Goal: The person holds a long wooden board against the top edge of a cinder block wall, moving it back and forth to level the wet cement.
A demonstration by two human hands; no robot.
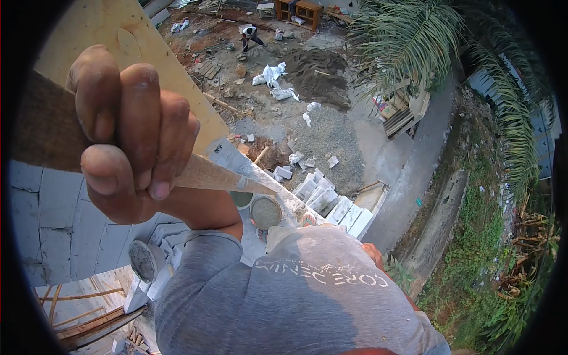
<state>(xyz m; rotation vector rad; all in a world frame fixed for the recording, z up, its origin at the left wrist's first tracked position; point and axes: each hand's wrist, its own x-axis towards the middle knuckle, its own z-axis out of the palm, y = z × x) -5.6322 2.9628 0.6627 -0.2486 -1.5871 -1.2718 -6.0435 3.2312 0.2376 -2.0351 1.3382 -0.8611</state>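
Note:
My left hand (133, 127) is raised close in front of me, its fingers wrapped round a long wooden batten (216, 176). The batten slants from the left side down toward the middle. Behind the hand stands a large pale yellow board (195, 94), its edge running diagonally. Beyond the right side of my grey shirt, only part of my right hand (373, 254) shows, low by the body; its fingers are mostly hidden. Below the batten sits a round bucket of grey mortar (266, 213), close to my feet.
A grey block wall (56, 219) rises at the left, with another mortar bucket (146, 261) nearby. White blocks (322, 195) are stacked along the ledge. Far below lie a gravel pile (331, 142), white sacks (273, 75) and a bending person (251, 38). Palm fronds (408, 41) hang at right.

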